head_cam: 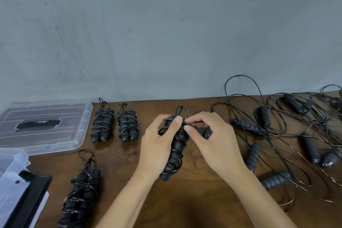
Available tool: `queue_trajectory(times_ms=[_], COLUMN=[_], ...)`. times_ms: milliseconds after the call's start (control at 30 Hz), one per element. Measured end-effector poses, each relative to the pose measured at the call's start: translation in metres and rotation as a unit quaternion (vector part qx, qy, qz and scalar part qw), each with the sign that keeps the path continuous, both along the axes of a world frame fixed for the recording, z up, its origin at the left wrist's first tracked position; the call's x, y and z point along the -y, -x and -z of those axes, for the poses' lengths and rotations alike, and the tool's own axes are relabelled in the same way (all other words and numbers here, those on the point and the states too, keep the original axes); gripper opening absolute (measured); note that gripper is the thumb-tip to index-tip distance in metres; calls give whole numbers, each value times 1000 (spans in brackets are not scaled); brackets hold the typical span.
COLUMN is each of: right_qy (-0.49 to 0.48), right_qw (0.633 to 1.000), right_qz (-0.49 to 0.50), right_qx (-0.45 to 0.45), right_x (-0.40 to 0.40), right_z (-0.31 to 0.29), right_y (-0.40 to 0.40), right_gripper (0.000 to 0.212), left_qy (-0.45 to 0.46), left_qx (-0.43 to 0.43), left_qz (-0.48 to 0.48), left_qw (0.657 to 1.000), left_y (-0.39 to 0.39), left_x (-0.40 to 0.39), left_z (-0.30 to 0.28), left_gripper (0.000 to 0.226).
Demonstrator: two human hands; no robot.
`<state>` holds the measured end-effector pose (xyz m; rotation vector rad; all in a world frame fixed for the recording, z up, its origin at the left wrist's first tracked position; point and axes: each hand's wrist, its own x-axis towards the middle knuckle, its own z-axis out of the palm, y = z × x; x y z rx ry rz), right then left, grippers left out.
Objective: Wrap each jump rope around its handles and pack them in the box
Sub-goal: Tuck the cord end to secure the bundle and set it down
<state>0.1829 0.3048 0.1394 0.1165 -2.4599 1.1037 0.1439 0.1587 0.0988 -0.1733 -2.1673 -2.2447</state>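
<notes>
- Left hand (pixel 157 144) grips the wrapped jump rope (pixel 174 146) above the counter (pixel 194 200).
- Right hand (pixel 209 135) pinches its cord end near the top.
- A slip there could loosen the coils.

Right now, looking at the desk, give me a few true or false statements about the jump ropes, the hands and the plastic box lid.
1. Three wrapped black jump rope bundles lie left of the hands. True.
2. The left hand rests empty on the brown wooden table. False: it holds a part-wrapped bundle.
3. The right hand pinches thin black cord. True.
4. The clear plastic lid lies at the right. False: it lies at the left.
5. Loose tangled ropes lie at the right. True.
</notes>
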Motion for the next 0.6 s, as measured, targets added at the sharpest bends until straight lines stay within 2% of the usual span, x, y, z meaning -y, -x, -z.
queue_trajectory(times_ms=[67,133,200,300,367,433,533,600], right_qy=[-21,13,111,269,372,465,471,484], right_qw=[999,997,987,955,919,874,872,867], right_qz=[37,81,108,84,37,-23,-76,-81], right_qx=[-24,-13,36,94,124,139,109,81], right_x=[3,2,3,4,4,5,5,3], right_z=[7,11,11,18,28,33,35,36], right_y=[3,5,5,0,-4,-9,-11,-7], right_gripper=[25,51,71,84,79,63,48,49], left_qy=[-5,-7,-5,-30,-59,-96,-158,-182], left_qx=[-1,0,-1,8,26,50,116,149], left_qz=[-17,-36,-56,-69,-73,-75,-53,-32], left_qw=[1000,999,998,997,995,991,979,971], left_y=[1,2,2,4,5,5,4,3], left_x=[-1,-1,-1,0,0,-1,-3,-4], left_z=[-1,-1,1,3,3,1,-2,-1], left_gripper=[18,18,17,23,24,20,28,34])
